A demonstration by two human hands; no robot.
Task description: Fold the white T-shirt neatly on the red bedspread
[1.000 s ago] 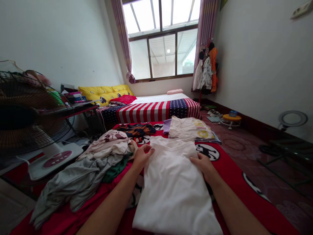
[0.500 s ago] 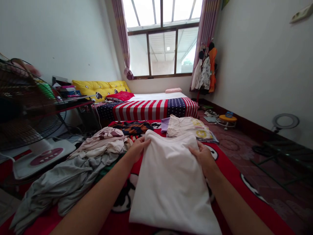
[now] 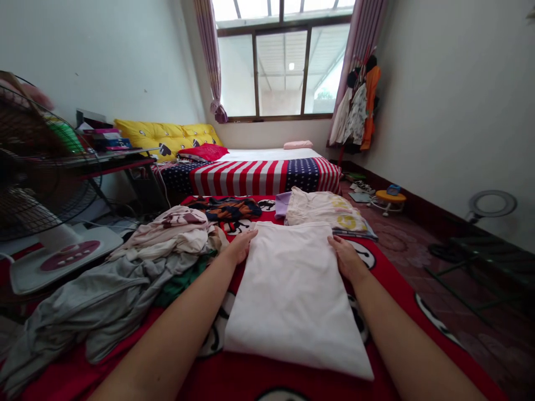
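The white folded shirt (image 3: 292,301) now lies flat at 12 o'clock on the red blanket (image 3: 238,379), its top edge no longer lifted as it was earlier. The left hand (image 3: 241,247) and right hand (image 3: 346,257) rest well apart at its upper corners, open, palms down. The grey clothes heap (image 3: 96,295) at 9 o'clock runs off the frame.

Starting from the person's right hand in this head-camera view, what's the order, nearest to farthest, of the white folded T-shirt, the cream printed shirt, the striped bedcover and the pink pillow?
From the right hand:
1. White folded T-shirt: touching the hand, to its left.
2. Cream printed shirt: just ahead of the hand.
3. Striped bedcover: farther ahead, across the bed's near side.
4. Pink pillow: farthest, at the bed's far end.
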